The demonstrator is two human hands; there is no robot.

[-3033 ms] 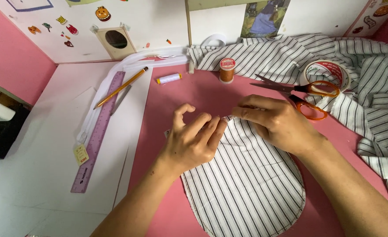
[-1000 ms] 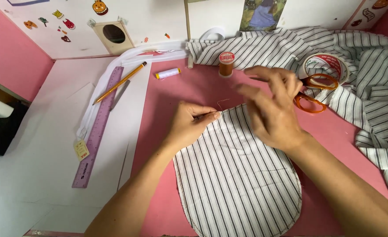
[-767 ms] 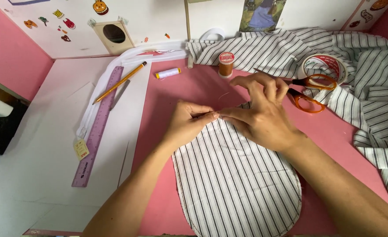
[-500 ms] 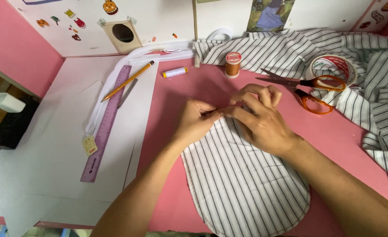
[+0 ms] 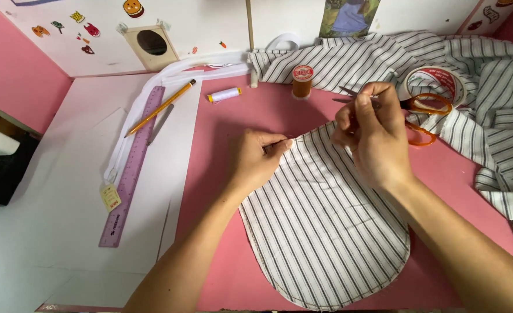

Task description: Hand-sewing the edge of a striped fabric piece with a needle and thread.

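Note:
A rounded piece of white fabric with dark stripes (image 5: 326,232) lies flat on the pink mat (image 5: 221,243). My left hand (image 5: 256,159) pinches its upper left edge between thumb and fingers. My right hand (image 5: 375,139) is raised just above the fabric's top edge. Its thumb and fingertips are pinched together. Anything thin between them is too small to make out. Behind my right hand lie orange-handled scissors (image 5: 424,107).
A tape roll (image 5: 436,81) rests on a heap of striped cloth (image 5: 488,116) at the right. A brown thread spool (image 5: 303,81) and a white one (image 5: 224,94) sit at the back. On the left white sheet (image 5: 53,191) lie a pencil (image 5: 160,108) and a purple ruler (image 5: 131,168).
My right hand has lifted up and to the right, away from my left hand at the fabric's edge. My left hand keeps its pinch there.

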